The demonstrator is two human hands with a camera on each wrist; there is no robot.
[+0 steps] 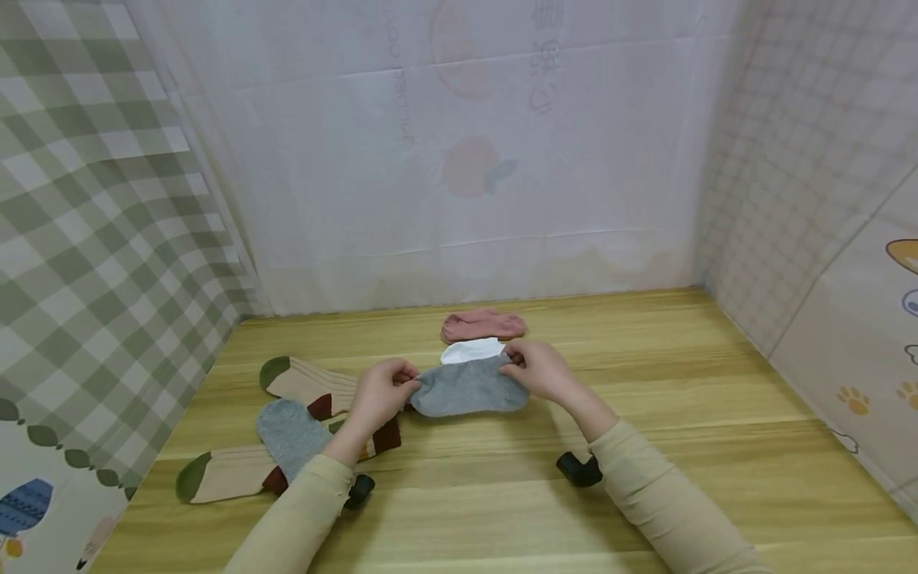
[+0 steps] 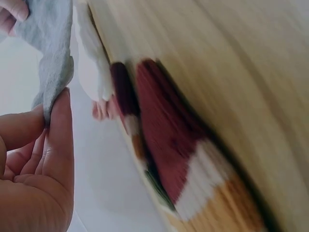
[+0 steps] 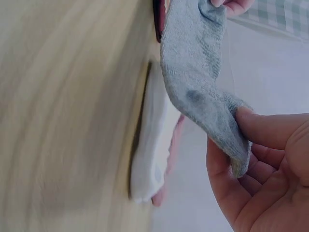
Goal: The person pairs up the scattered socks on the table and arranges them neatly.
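Observation:
A grey ankle sock (image 1: 469, 388) is stretched sideways between my two hands, above the table. My left hand (image 1: 383, 391) pinches one end between thumb and fingers, and the left wrist view shows that pinch on the grey sock (image 2: 50, 63). At the other end my right hand (image 1: 541, 369) pinches the fabric, thumb against the fingers, as the right wrist view shows on the sock (image 3: 193, 72). Behind the held sock lies a white sock (image 1: 469, 351), partly hidden by it. A second grey sock (image 1: 290, 434) lies at the left, across beige socks, partly behind my left forearm.
A pink sock (image 1: 484, 324) lies at the back, beyond the white one. Beige socks with green toes and dark red heels (image 1: 237, 474) lie on the left of the wooden table (image 1: 681, 383). Black wrist fittings (image 1: 579, 470) show by the sleeves. Printed cloth walls surround the table.

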